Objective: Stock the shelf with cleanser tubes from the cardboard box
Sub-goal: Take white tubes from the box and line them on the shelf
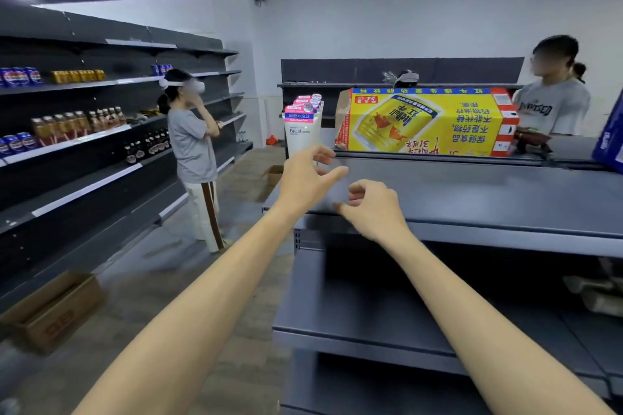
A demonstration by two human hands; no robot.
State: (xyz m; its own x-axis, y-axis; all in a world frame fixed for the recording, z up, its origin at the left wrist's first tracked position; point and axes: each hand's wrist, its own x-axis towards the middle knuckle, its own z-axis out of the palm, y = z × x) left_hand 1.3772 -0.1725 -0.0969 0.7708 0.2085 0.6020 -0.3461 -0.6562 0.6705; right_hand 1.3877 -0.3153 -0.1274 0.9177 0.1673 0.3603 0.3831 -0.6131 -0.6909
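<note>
Cleanser tubes (302, 126) stand in a row at the shelf's (472, 199) far left edge, at 11 o'clock of the left hand (305, 178). Both hands hover empty, fingers loosely spread; the right hand (374, 209) sits at 4 o'clock of the left. A yellow cardboard box (428, 123) rests at 1 o'clock, bare shelf top before it.

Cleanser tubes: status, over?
Left hand and right hand open, empty. Cleanser tubes upright in a row on top shelf. Yellow cardboard box beside them. Nothing blocking.

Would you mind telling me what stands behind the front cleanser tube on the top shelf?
Behind the front cleanser tube a row of matching tubes recedes; only their pink-and-white tops show. Their bodies and exact count are covered.
</note>
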